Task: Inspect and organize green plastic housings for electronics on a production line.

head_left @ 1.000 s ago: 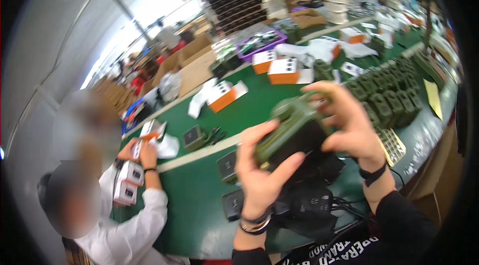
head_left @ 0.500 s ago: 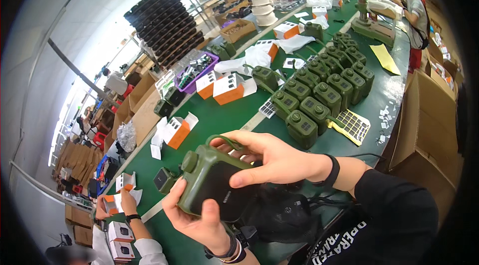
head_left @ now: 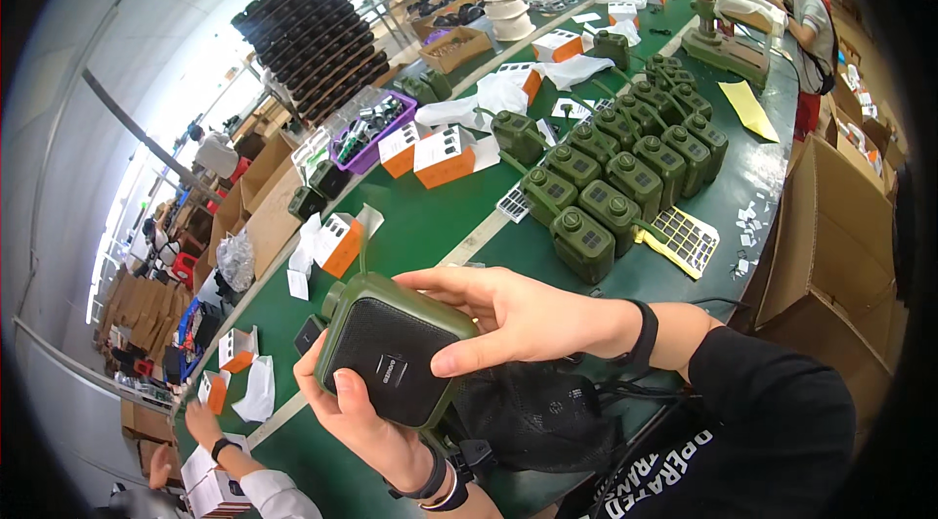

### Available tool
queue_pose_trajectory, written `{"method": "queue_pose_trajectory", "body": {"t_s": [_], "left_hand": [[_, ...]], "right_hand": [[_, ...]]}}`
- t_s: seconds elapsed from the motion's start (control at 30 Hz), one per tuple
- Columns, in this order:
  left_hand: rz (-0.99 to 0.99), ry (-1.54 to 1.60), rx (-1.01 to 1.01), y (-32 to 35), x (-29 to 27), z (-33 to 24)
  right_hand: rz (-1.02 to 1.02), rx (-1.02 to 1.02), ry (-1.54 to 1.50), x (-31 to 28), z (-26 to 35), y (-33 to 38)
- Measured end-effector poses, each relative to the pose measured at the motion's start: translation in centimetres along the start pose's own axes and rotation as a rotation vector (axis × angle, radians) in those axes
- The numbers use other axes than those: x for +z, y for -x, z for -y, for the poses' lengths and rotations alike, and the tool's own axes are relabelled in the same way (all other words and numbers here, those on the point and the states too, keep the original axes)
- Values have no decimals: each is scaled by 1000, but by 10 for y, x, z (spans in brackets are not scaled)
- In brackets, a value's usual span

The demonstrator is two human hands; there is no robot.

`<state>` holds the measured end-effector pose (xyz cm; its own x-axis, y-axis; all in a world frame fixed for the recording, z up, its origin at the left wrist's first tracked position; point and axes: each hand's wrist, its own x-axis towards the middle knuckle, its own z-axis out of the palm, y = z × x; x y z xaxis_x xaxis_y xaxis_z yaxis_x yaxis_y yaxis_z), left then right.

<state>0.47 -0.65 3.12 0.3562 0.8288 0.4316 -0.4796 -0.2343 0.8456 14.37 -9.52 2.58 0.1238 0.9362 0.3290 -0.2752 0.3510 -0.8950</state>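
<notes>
A green portable speaker [head_left: 391,348], shaped like a jerrycan, is tilted in front of me with its black mesh face toward me. My left hand [head_left: 366,431] is closed around its lower left side, thumb on the mesh. From the right, my right hand [head_left: 528,319] grips the upper right edge, its thumb also across the front. Above the cap at the left, the carrying strap [head_left: 363,250] sticks up. Below my right wrist lies a black mesh bag [head_left: 537,416]. Partly hidden behind the speaker is a small dark block [head_left: 309,333].
Several matching green cans [head_left: 625,167] stand in rows on the green table, beside a sheet of dark square stickers [head_left: 684,240]. Orange-white boxes [head_left: 445,157] and a purple basket [head_left: 371,133] line the far side. A co-worker's hand [head_left: 203,421] is at lower left; a large carton [head_left: 821,255] stands right.
Both hands have turned the speaker so its mesh face shows more fully, shifting it slightly left. Its strap now stands up. The co-worker's hands have left the orange box.
</notes>
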Motion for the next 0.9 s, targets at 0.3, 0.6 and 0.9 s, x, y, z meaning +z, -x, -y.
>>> {"method": "queue_pose_trajectory", "body": {"t_s": [0.3, 0.6, 0.9], "left_hand": [[270, -60, 9, 19, 1, 15], [141, 464, -138, 26, -4, 6], [332, 593, -445, 7, -20, 6]], "right_hand": [[-387, -981, 1293, 20, -19, 2], [-164, -1013, 886, 26, -7, 22], [-20, -684, 768, 2, 4, 2]]}}
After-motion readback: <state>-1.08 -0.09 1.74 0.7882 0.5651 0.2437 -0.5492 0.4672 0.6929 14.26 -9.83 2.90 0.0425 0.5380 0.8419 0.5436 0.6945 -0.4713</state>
